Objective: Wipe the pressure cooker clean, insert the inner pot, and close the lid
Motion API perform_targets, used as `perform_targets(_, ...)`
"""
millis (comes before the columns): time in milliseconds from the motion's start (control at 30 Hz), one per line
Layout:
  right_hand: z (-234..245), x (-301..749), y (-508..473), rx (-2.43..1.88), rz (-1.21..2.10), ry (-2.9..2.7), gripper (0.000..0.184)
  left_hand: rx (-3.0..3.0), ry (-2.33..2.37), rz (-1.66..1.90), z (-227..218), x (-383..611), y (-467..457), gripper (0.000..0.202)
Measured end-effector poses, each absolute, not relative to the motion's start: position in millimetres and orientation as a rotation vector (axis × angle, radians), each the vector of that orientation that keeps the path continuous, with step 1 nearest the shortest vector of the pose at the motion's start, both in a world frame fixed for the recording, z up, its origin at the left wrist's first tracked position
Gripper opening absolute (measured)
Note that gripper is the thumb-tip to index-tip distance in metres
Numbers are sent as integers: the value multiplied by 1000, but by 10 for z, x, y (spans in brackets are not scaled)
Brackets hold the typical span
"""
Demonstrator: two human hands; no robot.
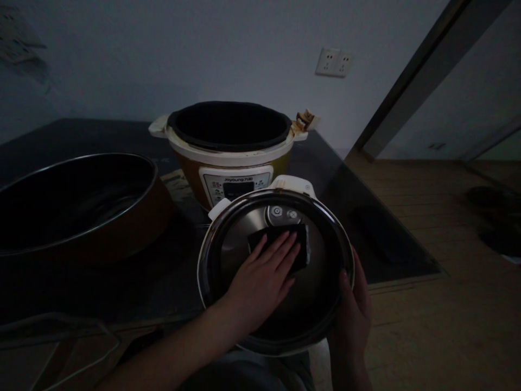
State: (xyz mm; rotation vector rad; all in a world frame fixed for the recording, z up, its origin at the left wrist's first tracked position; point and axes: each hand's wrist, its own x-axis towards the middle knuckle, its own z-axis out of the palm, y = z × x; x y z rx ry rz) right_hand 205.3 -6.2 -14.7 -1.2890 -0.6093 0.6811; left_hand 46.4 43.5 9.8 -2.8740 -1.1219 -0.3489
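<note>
My left hand lies flat, fingers together, pressing a dark sponge against the shiny inner face of a round cooker lid. My right hand grips the lid's right rim, thumb over the edge, holding the lid tilted up toward me. Behind the lid stands the open pressure cooker, its white rim and control panel facing me, its dark inner pot showing.
A wide dark pan sits on the dark tabletop at left. A white cord trails near the front left edge. A wall socket is on the back wall. Wooden floor lies to the right.
</note>
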Motion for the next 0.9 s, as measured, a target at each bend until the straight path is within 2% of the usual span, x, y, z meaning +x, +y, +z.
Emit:
perform_targets(500, -176, 2050, -81, -1271, 670, -594, 46, -2615, -1329, -308, -22, 129, 106, 66)
perform_targets(733, -174, 2044, -77, -1244, 708, -568, 46, -2761, -1280, -296, 118, 225, 316, 63)
perform_targets(900, -180, 2035, -80, -1251, 698, -563, 46, -2803, -1291, -295, 129, 257, 348, 69)
